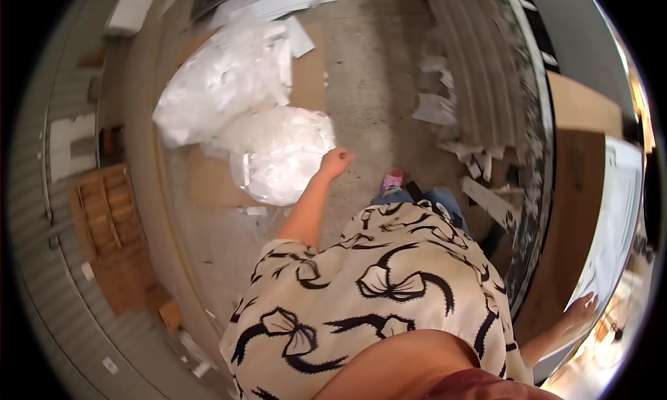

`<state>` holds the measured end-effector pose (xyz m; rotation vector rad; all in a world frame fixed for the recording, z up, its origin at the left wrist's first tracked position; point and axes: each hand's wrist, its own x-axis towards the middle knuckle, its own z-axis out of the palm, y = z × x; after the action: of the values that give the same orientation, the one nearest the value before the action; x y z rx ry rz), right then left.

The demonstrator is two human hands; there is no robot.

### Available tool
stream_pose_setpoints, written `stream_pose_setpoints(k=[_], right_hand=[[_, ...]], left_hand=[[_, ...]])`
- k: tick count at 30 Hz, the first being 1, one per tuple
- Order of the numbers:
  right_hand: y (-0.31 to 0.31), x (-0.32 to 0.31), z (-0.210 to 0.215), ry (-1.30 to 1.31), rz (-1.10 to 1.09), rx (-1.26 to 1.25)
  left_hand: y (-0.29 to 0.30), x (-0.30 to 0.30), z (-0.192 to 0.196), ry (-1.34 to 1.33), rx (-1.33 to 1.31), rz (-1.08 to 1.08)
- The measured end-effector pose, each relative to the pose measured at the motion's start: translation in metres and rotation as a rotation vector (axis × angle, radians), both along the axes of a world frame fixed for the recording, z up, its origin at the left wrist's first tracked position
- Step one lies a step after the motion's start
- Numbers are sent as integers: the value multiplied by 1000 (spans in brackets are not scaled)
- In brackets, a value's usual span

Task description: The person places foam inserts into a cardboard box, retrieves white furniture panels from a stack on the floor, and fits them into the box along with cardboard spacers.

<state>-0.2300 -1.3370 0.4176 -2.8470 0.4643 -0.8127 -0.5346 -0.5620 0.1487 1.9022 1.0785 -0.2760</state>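
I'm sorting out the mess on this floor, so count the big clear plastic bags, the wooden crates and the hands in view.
Clear plastic bags: 2
Wooden crate: 1
Hands: 2, left hand, right hand
Total: 5

Clear plastic bags (278,153) – crinkled, glossy – lie on matt brown cardboard (208,181) over rough concrete floor (375,87). The shirt (368,289) is smooth printed cloth (slight sheen); the crate (104,216) is bare wood.

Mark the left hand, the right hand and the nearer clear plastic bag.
left hand (335,162), head view, on the closed fist.
right hand (580,308), head view, on its back.
clear plastic bag (281,153), head view, on its crinkled middle.
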Motion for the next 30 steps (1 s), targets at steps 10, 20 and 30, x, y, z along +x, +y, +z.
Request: stream_pose_setpoints(k=[10,20,30], right_hand=[[503,193,-35,-108,1184,-122],[854,306,-110,453,1659,98],[1138,264,-197,821,2112,-1]], left_hand=[[42,87,-22,172,-150,-91],[139,69,-33,313,14,246],[287,178,-95,86,48,697]])
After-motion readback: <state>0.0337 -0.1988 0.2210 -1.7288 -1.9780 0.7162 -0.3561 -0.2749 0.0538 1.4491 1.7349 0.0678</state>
